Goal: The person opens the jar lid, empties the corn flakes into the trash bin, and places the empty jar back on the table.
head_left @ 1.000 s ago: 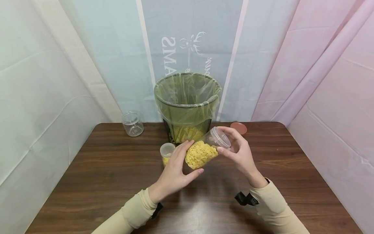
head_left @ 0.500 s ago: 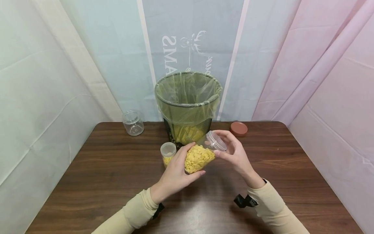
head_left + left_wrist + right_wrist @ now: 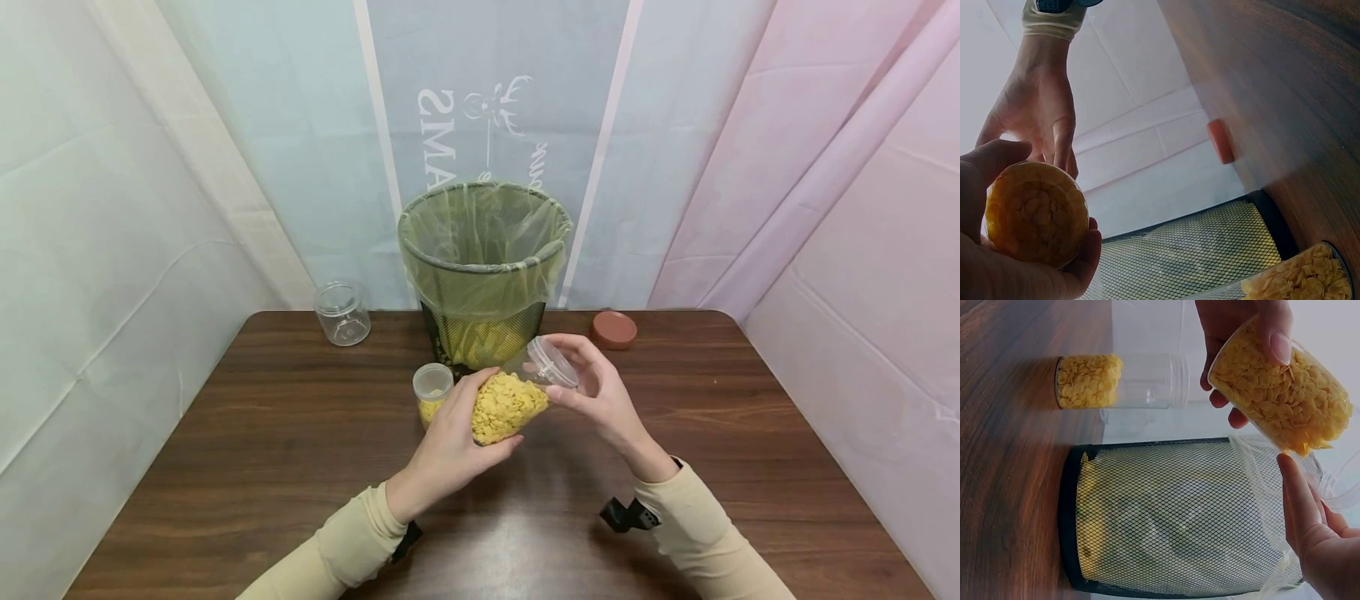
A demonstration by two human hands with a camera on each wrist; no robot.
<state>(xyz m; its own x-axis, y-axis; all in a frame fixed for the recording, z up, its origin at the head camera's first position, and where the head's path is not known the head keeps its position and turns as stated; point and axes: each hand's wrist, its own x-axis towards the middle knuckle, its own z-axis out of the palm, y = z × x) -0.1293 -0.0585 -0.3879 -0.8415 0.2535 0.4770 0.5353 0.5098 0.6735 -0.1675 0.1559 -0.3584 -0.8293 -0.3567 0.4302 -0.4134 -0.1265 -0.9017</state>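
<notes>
A clear plastic jar [image 3: 510,408] of yellow flakes is held aslant in front of the bin, its threaded mouth end up and to the right. My left hand [image 3: 446,442] grips its lower body, thumb on the near side. At the mouth end, my right hand [image 3: 603,404] holds the jar between thumb and fingers. The flakes lie slanted toward the mouth. In the left wrist view the round jar base [image 3: 1038,215] faces the camera. Just left of my left hand, a second jar [image 3: 1088,381], partly filled with similar flakes, stands upright on the table.
Behind the hands stands a black mesh bin [image 3: 480,292] lined with a translucent bag, yellow showing in its bottom. An empty clear jar [image 3: 342,317] is at the back left. A reddish-brown lid [image 3: 613,330] lies at the back right of the wooden table [image 3: 247,467].
Over the first half second both hands brought the jar slightly down and left, my right hand moving most. Since then the hands and jar have barely moved.
</notes>
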